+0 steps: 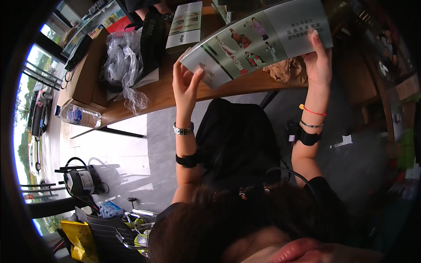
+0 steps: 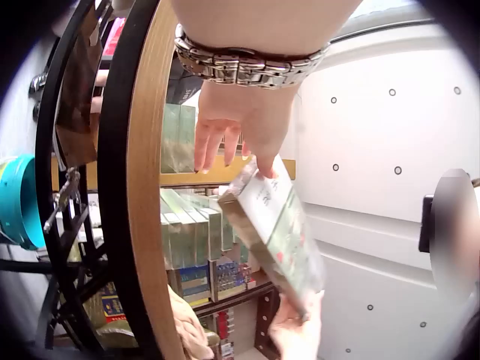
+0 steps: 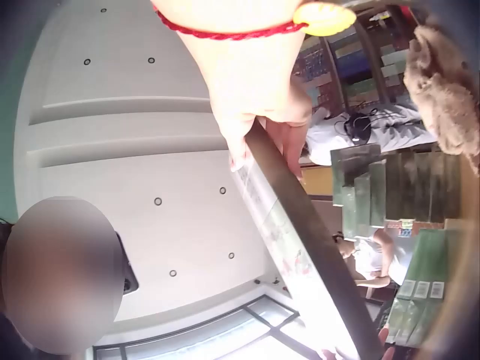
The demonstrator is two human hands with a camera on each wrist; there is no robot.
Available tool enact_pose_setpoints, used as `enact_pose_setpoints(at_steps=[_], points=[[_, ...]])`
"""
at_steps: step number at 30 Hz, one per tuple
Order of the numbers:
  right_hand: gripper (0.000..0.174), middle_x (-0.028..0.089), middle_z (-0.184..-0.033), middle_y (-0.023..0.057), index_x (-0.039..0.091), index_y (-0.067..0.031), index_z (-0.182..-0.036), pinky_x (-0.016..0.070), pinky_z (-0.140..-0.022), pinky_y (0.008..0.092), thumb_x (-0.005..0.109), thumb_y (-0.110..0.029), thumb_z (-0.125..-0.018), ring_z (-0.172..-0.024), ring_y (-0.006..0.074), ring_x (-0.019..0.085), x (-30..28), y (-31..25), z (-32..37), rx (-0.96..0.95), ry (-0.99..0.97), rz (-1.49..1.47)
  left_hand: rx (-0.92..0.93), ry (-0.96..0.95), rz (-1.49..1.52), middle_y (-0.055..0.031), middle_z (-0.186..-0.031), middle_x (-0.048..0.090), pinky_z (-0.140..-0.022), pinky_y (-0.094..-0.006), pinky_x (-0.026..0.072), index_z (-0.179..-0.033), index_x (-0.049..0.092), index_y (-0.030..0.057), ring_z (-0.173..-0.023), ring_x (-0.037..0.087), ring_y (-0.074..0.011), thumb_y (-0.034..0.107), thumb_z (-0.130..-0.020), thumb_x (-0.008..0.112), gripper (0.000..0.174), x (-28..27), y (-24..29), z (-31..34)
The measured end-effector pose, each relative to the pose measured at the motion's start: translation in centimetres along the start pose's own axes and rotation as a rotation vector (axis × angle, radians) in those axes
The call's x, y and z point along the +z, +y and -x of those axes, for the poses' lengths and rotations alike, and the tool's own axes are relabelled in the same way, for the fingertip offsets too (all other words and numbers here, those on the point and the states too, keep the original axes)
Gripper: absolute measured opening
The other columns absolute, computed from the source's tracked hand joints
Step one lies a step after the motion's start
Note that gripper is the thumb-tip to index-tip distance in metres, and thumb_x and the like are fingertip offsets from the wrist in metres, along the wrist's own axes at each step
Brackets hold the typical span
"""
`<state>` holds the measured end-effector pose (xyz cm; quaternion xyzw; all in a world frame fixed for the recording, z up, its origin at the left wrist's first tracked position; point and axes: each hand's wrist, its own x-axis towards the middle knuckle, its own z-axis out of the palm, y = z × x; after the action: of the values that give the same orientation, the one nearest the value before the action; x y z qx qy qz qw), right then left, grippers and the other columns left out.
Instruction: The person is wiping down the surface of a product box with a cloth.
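A long flat box [image 1: 245,44], silver and green with painted figures and printed characters, is held tilted above the wooden table's edge. The left hand [image 1: 186,85] grips its left end, thumb on the printed face. At the other end the right hand [image 1: 319,61] holds on, its thumb over the printed text. In the left wrist view the box [image 2: 274,225] slants between the left hand [image 2: 244,124] and the right hand [image 2: 296,326]. The right wrist view shows the brown side of the box [image 3: 300,202] edge-on, pinched by the right hand [image 3: 259,105].
On the wooden table [image 1: 162,94] lie a similar box [image 1: 186,26], clear plastic wrapping [image 1: 123,59] and crumpled brown paper [image 1: 285,71]. A water bottle [image 1: 81,116] lies by a cardboard box [image 1: 85,74] at the left. Behind are shelves with green boxes [image 2: 187,225].
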<state>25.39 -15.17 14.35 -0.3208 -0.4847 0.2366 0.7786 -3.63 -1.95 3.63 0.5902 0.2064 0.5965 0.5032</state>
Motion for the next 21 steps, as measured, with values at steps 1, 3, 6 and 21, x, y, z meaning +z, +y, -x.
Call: enact_pose_setpoints(at_steps=[1, 3, 6, 21], points=[[0.038, 0.061, -0.125, 0.0109, 0.058, -0.0018, -0.126, 0.0539, -0.091, 0.0391, 0.066, -0.019, -0.093, -0.112, 0.021, 0.062, 0.9, -0.3, -0.5, -0.003, -0.004, 0.006, 0.243, 0.103, -0.431, -0.0169, -0.139, 0.051, -0.097, -0.0379, 0.0473, -0.135, 0.048, 0.0043, -0.125, 0.053, -0.0241, 0.017, -0.089, 0.073, 0.054, -0.7, 0.3, -2.0], [0.033, 0.065, -0.117, 0.0088, 0.061, -0.0016, -0.121, 0.0545, -0.09, 0.0375, 0.068, -0.016, -0.092, -0.107, 0.0194, 0.064, 3.2, 0.3, -1.2, -0.248, -0.096, 0.002, 0.255, 0.136, -0.747, -0.0189, -0.139, 0.049, -0.099, -0.0367, 0.0444, -0.134, 0.05, 0.0061, -0.127, 0.052, -0.0253, 0.019, -0.087, 0.075, 0.055, -0.9, 1.1, -2.5], [0.024, 0.071, -0.111, 0.0124, 0.069, -0.0022, -0.107, 0.0598, -0.085, 0.0327, 0.074, -0.012, -0.086, -0.098, 0.0207, 0.071, 9.3, 3.7, -3.2, -0.456, -0.235, 0.246, 0.181, 0.217, -0.496, -0.0108, -0.136, 0.049, -0.101, -0.0334, 0.041, -0.136, 0.047, 0.0041, -0.122, 0.05, -0.0188, 0.023, -0.096, 0.066, 0.049, -2.5, -1.2, -6.8], [0.087, 0.052, -0.139, 0.0248, 0.035, -0.0017, -0.148, 0.0436, -0.104, 0.0389, 0.074, -0.046, -0.084, -0.127, 0.0362, 0.053, 13.6, 19.4, -3.4, 0.069, -0.471, 0.816, 0.112, -0.059, -0.57, -0.0228, -0.137, 0.054, -0.107, -0.0336, 0.039, -0.143, 0.039, -0.0089, -0.127, 0.053, -0.0259, 0.037, -0.079, 0.082, 0.089, -7.7, -3.6, -11.3]])
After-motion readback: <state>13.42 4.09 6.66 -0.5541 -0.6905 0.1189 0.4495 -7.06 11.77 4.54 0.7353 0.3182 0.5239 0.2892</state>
